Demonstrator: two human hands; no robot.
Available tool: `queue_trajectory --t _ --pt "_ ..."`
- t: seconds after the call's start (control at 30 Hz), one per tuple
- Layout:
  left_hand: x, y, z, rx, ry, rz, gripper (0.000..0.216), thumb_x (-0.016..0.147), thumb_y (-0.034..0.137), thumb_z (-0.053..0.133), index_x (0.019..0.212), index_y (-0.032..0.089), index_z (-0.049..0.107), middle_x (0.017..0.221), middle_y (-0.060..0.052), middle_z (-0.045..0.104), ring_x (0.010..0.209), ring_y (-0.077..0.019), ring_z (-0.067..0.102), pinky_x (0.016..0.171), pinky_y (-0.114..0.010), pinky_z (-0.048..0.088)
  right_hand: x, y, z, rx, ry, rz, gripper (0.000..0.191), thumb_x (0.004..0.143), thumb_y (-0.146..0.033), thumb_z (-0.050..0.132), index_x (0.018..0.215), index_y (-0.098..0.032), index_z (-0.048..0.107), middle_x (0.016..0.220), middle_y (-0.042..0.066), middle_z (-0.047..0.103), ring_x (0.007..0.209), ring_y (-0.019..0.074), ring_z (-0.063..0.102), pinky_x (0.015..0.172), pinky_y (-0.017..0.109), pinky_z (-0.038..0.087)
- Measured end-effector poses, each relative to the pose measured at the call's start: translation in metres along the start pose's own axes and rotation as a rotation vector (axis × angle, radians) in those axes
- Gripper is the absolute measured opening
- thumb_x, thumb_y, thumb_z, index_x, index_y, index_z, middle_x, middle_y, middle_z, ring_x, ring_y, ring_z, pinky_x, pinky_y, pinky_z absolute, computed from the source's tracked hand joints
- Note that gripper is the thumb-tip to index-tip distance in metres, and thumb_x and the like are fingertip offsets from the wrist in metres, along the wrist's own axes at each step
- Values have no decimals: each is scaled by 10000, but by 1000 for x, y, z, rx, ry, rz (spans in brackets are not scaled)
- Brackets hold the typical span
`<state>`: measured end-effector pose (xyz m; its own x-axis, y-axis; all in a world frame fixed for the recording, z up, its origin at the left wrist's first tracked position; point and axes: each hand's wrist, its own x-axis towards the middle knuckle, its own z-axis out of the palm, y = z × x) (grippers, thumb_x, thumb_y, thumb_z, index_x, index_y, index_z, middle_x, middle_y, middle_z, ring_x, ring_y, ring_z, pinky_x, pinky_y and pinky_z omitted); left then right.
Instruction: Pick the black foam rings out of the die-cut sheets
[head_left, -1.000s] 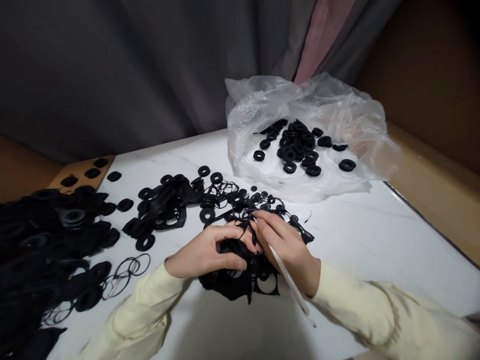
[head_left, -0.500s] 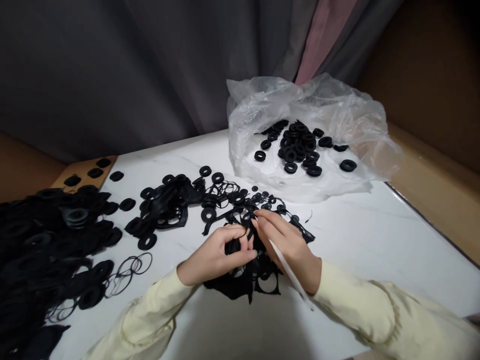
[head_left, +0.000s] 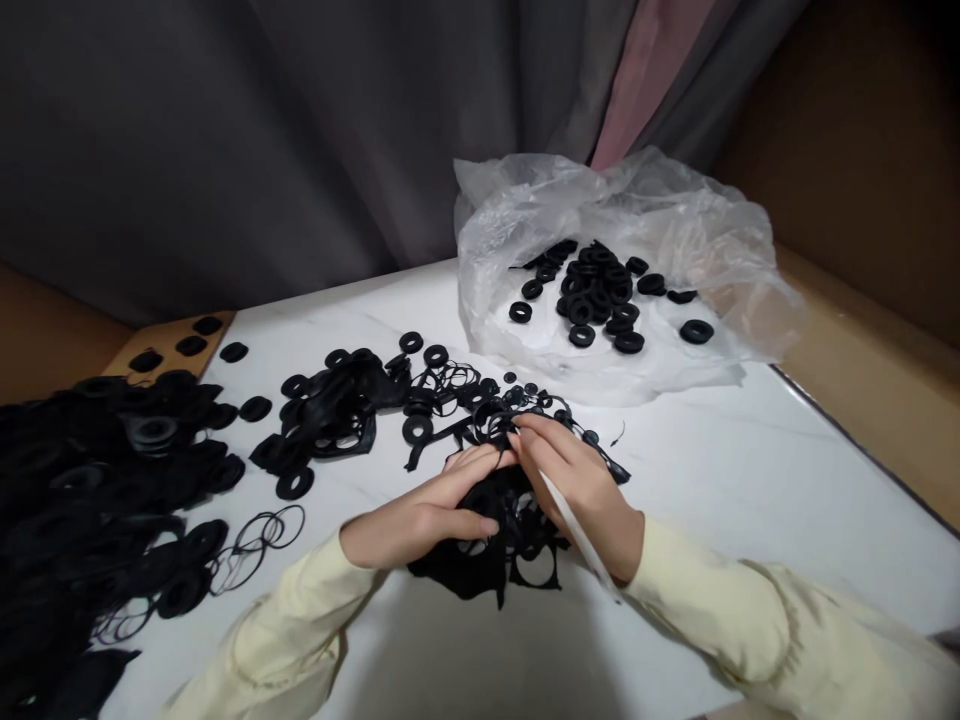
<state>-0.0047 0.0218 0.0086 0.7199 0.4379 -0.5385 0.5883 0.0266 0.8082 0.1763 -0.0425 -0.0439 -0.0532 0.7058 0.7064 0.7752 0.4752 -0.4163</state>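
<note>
My right hand [head_left: 583,492] is closed around a thin white stick-like tool [head_left: 576,525], which slants back past the wrist; its working tip is hidden by the fingers. A black rubber ring [head_left: 496,426] lies right at the right fingertips. My left hand [head_left: 427,508] has its fingers stretched out toward the right fingertips, its thumb spread away from them. I make out nothing gripped in it. Under both hands is a heap of black rubber offcuts [head_left: 469,572] with round holes, partly covered by the hands.
A large pile of black rubber rings [head_left: 90,500] fills the left side, beside thin loose loops [head_left: 259,545]. A smaller heap [head_left: 337,400] lies left of centre. A clear plastic bag [head_left: 517,210] at the back right holds several black rings [head_left: 600,285]. A grey curtain [head_left: 300,140] hangs behind.
The left fingers have straightened from a curled hold, and the thumb has moved left, away from them. The right hand and its white tool have barely shifted.
</note>
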Motion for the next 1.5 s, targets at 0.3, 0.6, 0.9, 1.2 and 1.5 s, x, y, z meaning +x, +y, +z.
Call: queue_trajectory --t 0.3,0.6,0.9,1.2,1.5 --pt "-1 3 -3 -194 -2 -4 740 661 116 564 1364 289 409 1499 45 242 1395 -248 166 1147 -426 85 -1 1 1 4 -14 29 168 903 -124 454 960 -110 612 1015 151 643 905 210 641 755 342 578" --pt "-1 8 -1 -466 31 118 744 577 29 517 1289 245 506 1413 -15 433 1337 -257 323 1091 -385 314 -3 4 -1 9 -39 54 191 904 -126 457 1032 -97 595 1095 160 623 1004 223 608 860 370 544" --pt "-30 30 -37 -318 412 93 594 624 61 444 1191 199 557 1183 -95 629 1110 -290 568 953 -425 454 2 2 -5 54 -8 84 172 901 -122 459 989 -102 607 1033 159 646 956 214 623 813 364 555" --pt "-14 -29 -54 699 627 -50 492 761 209 460 1246 128 433 1146 -146 523 1107 -318 498 926 -456 425 2 0 -5 85 -15 120 159 903 -130 465 953 -104 613 1017 156 649 954 210 625 819 369 556" --pt "-24 13 -8 769 670 117 362 908 325 394 1241 192 443 1251 -106 501 1179 -282 440 1005 -459 341 6 -8 -13 138 88 76 153 864 -69 497 963 -104 608 976 148 672 931 216 645 807 372 573"
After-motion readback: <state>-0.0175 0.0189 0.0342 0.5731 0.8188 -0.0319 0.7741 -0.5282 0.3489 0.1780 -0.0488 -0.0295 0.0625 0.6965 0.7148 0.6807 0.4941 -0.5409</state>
